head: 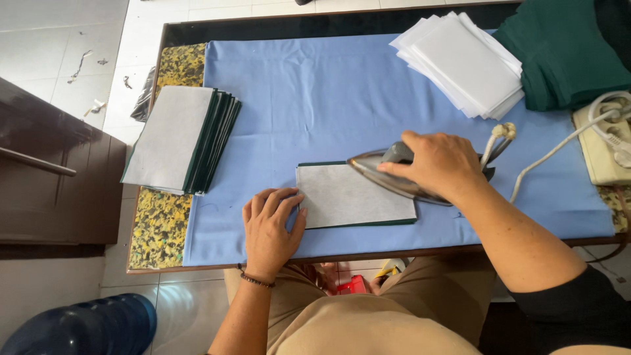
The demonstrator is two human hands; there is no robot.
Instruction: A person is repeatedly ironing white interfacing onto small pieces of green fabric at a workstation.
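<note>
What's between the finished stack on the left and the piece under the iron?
Only bare blue cloth shows between the stack and the piece in the head view; the left hand sits nearer.

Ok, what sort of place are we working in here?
Most likely a small garment or sewing workshop's pressing station. The right hand runs an iron over a grey-faced fabric piece on a blue padded table, with stacks of cut pieces and white sheets nearby.
</note>
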